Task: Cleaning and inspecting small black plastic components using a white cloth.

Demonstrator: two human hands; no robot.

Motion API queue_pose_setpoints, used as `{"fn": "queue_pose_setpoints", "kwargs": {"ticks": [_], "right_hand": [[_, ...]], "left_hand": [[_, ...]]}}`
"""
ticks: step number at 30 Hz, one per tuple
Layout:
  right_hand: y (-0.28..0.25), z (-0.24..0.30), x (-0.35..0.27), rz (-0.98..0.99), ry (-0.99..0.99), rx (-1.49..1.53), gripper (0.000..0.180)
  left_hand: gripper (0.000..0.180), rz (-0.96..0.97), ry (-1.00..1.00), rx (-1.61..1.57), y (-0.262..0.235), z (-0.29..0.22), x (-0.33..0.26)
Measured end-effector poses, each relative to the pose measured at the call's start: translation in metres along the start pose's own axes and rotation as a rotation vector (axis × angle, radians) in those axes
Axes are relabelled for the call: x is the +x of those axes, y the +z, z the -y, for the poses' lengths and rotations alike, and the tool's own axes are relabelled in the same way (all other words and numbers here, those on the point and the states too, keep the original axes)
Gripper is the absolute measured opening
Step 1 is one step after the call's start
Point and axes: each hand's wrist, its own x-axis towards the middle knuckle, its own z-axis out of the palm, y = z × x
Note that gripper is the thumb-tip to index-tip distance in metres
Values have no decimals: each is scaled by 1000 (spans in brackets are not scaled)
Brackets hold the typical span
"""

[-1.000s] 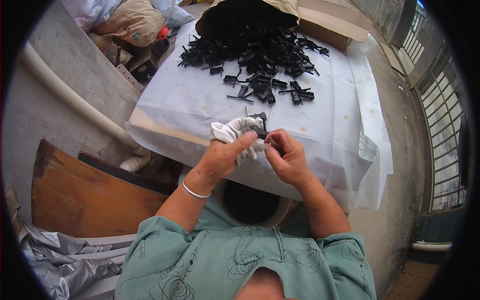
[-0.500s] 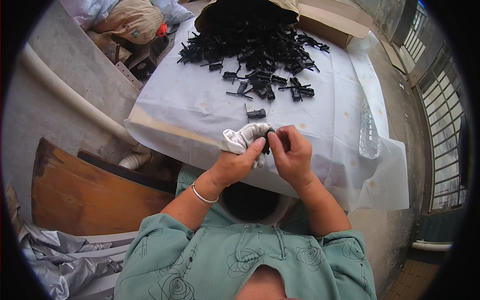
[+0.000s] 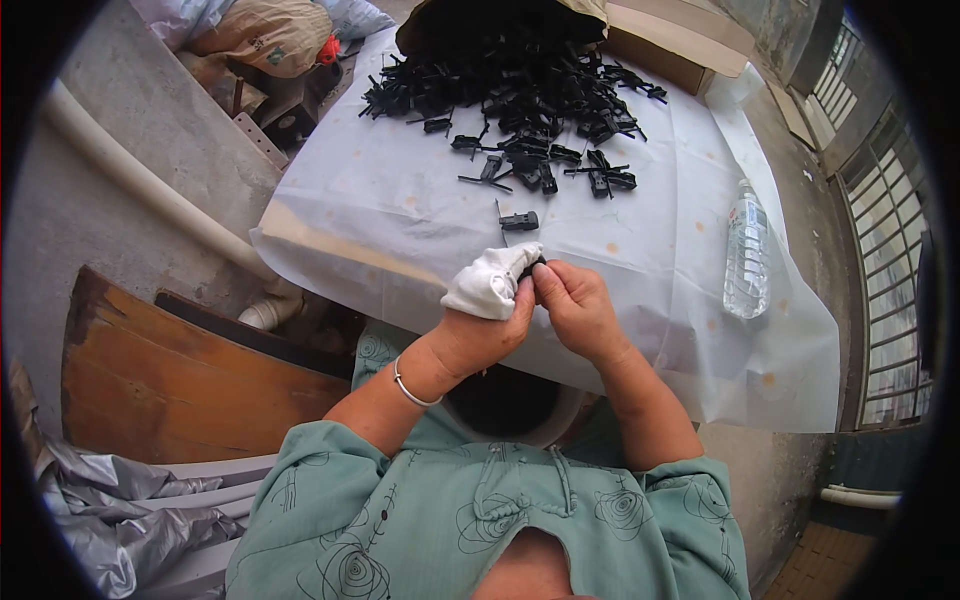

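Observation:
At the near edge of the table, both hands meet around a small black plastic part (image 3: 536,268), most of it covered by fingers. My left hand (image 3: 482,335) is closed on it, with a white cloth glove (image 3: 488,285) over the fingers and the thumb bare. Bare fingers of my right hand (image 3: 580,308) pinch the same part from the other side. Just beyond them lies a single black plastic part (image 3: 519,222) with a thin strip sticking out. Farther back, a large heap of similar black parts (image 3: 520,110) spills from a dark opening.
Thin white sheeting (image 3: 350,215) covers the table. A clear plastic bottle (image 3: 747,260) stands at the right, and a cardboard box (image 3: 670,45) at the back right. Below my hands is a dark-centred bucket (image 3: 500,405). Left of the table are a wooden board (image 3: 180,380) and a pale pipe (image 3: 150,190).
My left hand has turned, so more of the gloved back shows and the black part is more hidden. My right hand has shifted slightly inward and down, its fingers closer together.

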Motion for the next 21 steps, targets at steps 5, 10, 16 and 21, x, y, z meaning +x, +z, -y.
{"fn": "queue_pose_setpoints", "kwargs": {"ticks": [5,10,16,21], "right_hand": [[12,-1,3,-29,78,117,26],[-12,25,6,34,23,-180,14],[-18,15,5,10,-290,-390,8],[-17,24,5,-24,-312,-302,10]], "left_hand": [[28,63,10,136,-6,4,-4],[32,-7,-169,-384,-6,13,0],[31,70,-610,-842,-19,11,7],[33,291,-554,-738,-20,6,4]]}}
